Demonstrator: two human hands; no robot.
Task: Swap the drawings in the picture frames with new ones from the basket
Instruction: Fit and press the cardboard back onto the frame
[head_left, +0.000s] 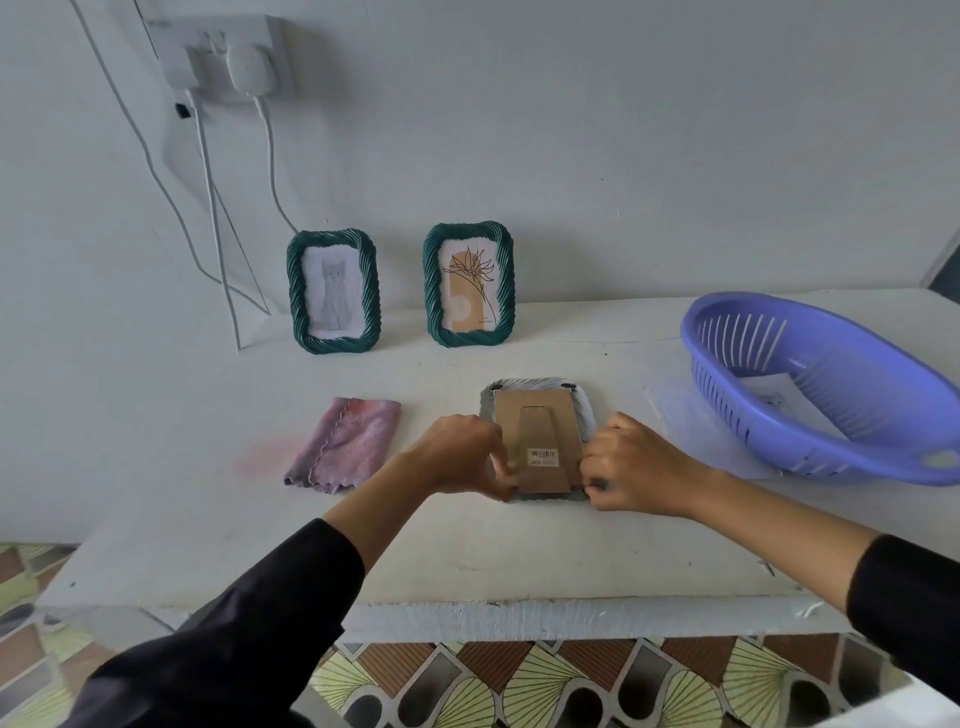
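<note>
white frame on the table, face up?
No: the white frame lies face down, with its brown cardboard back showing upward.

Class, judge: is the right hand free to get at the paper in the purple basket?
Probably yes: the paper lies in the open-topped purple basket, nothing between it and the right hand, now busy at the face-down frame.

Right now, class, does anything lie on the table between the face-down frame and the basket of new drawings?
Nothing visible does. Only bare table shows between the face-down frame and the purple basket. The pink cloth lies on the frame's other side; the cat frame and flower frame stand farther back.
</note>
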